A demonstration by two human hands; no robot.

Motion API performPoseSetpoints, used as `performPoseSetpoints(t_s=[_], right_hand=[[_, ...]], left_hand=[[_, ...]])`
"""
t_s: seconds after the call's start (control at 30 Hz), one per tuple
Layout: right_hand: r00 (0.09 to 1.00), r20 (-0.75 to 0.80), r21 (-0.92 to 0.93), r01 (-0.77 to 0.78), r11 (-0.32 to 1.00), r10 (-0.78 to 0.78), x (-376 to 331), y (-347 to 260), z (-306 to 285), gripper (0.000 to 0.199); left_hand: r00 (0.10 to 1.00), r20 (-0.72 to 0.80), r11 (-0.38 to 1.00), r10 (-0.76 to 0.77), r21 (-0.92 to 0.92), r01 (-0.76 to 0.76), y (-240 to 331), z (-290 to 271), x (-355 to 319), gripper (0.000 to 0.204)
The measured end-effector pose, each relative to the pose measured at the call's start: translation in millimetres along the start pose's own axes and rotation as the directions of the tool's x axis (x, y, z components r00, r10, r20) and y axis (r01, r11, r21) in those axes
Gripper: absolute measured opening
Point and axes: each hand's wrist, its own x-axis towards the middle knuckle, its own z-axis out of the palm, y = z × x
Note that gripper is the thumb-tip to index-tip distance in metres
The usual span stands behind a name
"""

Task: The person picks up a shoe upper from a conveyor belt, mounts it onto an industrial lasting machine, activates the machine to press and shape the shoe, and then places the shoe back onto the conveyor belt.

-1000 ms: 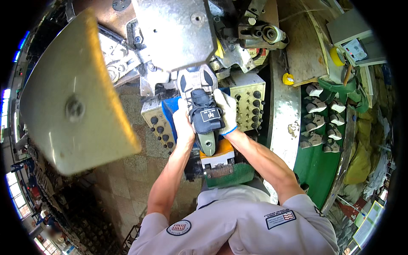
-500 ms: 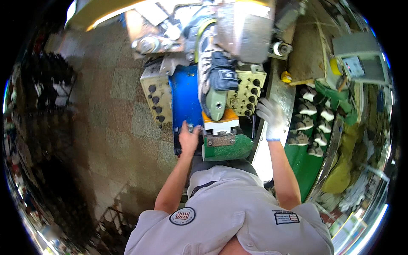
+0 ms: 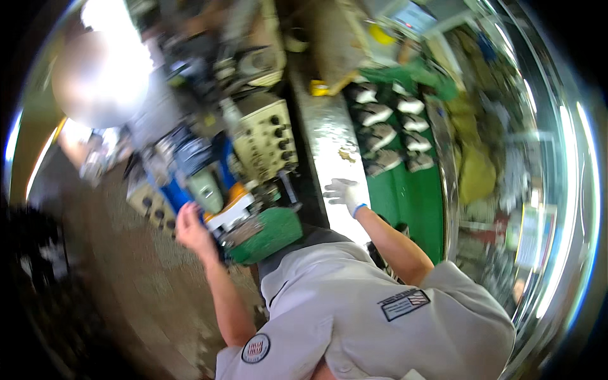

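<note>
Green, smooth-looking shoe last (image 3: 204,190) protrudes from a dark fabric-topped shoe (image 3: 190,155) at the machine, above the blue panel (image 3: 176,195) and near the orange-and-white support block (image 3: 231,212). The bare left hand (image 3: 195,233) is just beside that block, fingers raised; blur leaves unclear whether it pinches anything. Over the metal ledge (image 3: 326,139), the gloved right hand (image 3: 345,194) is spread and holds nothing. The last should feel rigid, fairly heavy and slick, the fabric softer; gripping both sides of the shoe, around the last, looks surest. Lined-up shoes (image 3: 380,136) rest in 2 rows on the green conveyor (image 3: 405,202).
</note>
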Motion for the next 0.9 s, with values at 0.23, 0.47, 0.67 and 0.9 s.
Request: performPoseSetpoints(t_s=[0.23, 0.47, 0.67, 0.9], right_hand=[[0.949, -0.073, 0.508, -0.229, 0.83, 0.306, 91, 100, -189, 0.061], [0.77, -0.555, 0.321, -0.15, 0.935, 0.314, 184, 56, -273, 0.088], [0.625, -0.776, 0.297, 0.245, 0.923, 0.084, 246, 51, -328, 0.052], [0.981, -0.19, 0.783, 0.166, 0.599, -0.022, 128, 60, -303, 0.043]], left_hand=[[0.975, 0.148, 0.983, 0.167, 0.049, -0.175, 116, 36, -13, 0.062], [0.965, 0.001, 0.707, 0.262, 0.681, -0.192, 133, 58, -8, 0.06], [0.953, 0.049, 0.713, 0.3, 0.651, -0.258, 107, 59, 22, 0.039], [0.933, 0.25, 0.763, 0.258, 0.539, -0.356, 129, 79, 14, 0.037]])
